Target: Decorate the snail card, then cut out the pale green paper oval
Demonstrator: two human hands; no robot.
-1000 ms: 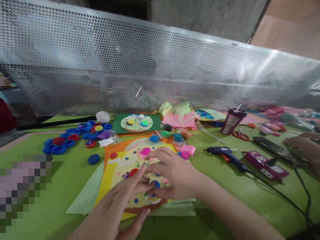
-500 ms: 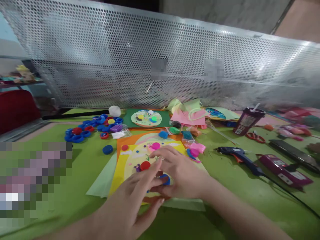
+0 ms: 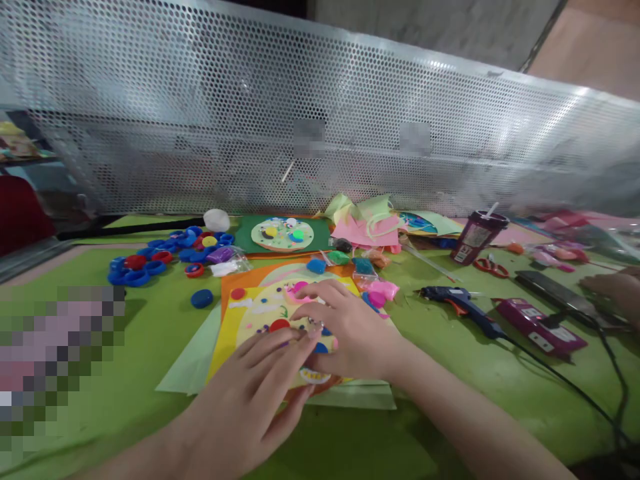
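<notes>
Both of my hands are over a yellow sheet (image 3: 220,353) that carries a pale round piece (image 3: 250,320) decorated with bottle caps and small bits. My left hand (image 3: 267,380) reaches in from the lower left, fingers stretched and thumb apart. My right hand (image 3: 353,333) comes from the right with curved, spread fingers. Their fingertips meet near the middle of the sheet; any small piece between them is hidden. A blue cap (image 3: 321,348) shows beneath my right fingers, and a red cap (image 3: 280,325) lies left of them. A white-and-yellow shape (image 3: 315,377) shows below my right thumb.
Blue rings and caps (image 3: 145,270) cluster at left, near a single blue cap (image 3: 202,299). Clay bags (image 3: 364,268) lie behind the sheet. A glue gun (image 3: 463,307), power strip (image 3: 540,327), scissors (image 3: 491,267) and cup (image 3: 479,237) stand right. Another person's hand (image 3: 613,293) is at the right edge.
The view has shifted slightly to the right. My right thumb has drawn back, baring the white-and-yellow shape. Another person's hand has come into view at the right edge.
</notes>
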